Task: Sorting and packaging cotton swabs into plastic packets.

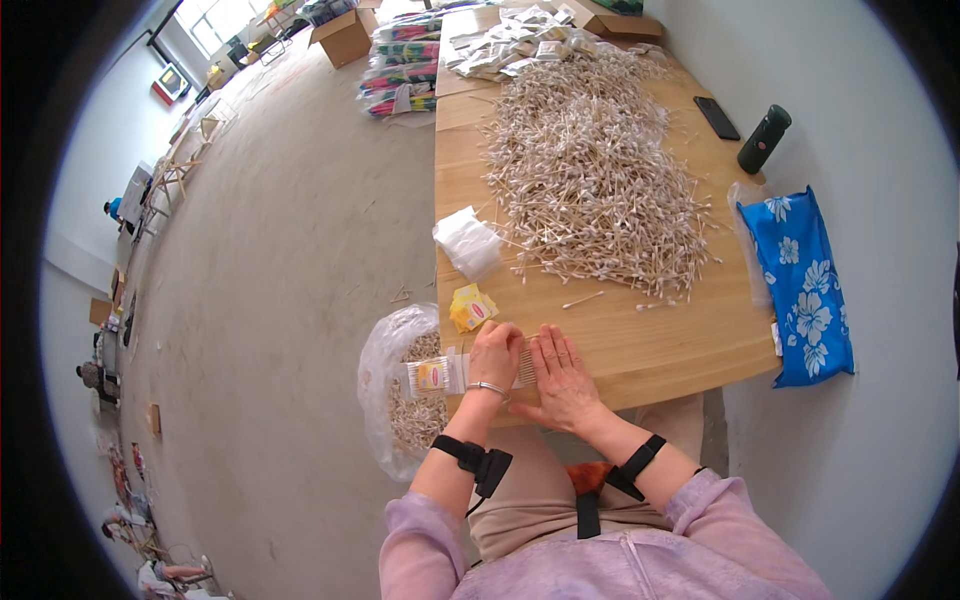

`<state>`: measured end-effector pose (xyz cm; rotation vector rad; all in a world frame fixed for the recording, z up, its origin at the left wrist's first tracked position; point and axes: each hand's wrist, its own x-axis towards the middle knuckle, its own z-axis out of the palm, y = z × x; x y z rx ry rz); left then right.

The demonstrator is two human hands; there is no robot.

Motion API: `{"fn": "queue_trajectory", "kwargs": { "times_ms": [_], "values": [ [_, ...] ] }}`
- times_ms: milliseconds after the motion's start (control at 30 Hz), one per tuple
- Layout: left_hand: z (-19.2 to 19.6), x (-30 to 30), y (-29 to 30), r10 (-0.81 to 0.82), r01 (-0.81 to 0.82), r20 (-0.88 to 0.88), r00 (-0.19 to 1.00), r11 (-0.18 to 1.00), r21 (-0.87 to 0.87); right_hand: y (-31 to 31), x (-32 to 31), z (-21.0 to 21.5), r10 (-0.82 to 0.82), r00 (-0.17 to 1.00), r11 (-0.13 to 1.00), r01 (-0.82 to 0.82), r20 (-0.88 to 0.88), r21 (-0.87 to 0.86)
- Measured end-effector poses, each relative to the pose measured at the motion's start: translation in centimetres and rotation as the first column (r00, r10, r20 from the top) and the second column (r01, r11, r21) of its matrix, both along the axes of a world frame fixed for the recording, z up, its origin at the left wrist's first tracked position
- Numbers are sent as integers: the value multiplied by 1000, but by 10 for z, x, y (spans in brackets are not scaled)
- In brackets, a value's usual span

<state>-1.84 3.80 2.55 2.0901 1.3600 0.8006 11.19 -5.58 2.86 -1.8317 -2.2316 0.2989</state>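
My left hand (494,358) is at the table's near left edge, fingers curled in; what they pinch, if anything, is hidden. Right beside it, my right hand (566,388) lies flat on the wood with its fingers stretched out. A small row of cotton swabs (526,368) shows between the two hands, partly covered by them. To the left of my left wrist, a small clear bag of cotton swabs with a yellow label (432,376) juts past the edge. Just beyond my left hand is a stack of yellow cards (471,307), and farther off a pile of clear plastic bags (468,243).
A big heap of loose cotton swabs (600,170) covers the table's middle, with filled packets (510,45) behind it. A phone (716,118), a dark bottle (764,140) and a blue flowered pack (800,290) line the right side. A plastic sack of swabs (385,400) stands at left.
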Motion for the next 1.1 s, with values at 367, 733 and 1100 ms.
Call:
{"fn": "queue_trajectory", "kwargs": {
  "times_ms": [367,733,1100],
  "values": [
    [-22,5,-42,285,79,736,614,906,-417,-1,0,-6,-1,999,1000,1,-44,5],
    [-20,-4,-43,356,193,818,451,856,-479,-8,-25,-2,-67,996,997,66,-54,-32],
    [-10,-36,-32,359,113,775,520,870,-479,12,-66,-13,-85,993,996,85,-88,7]
  ]
}}
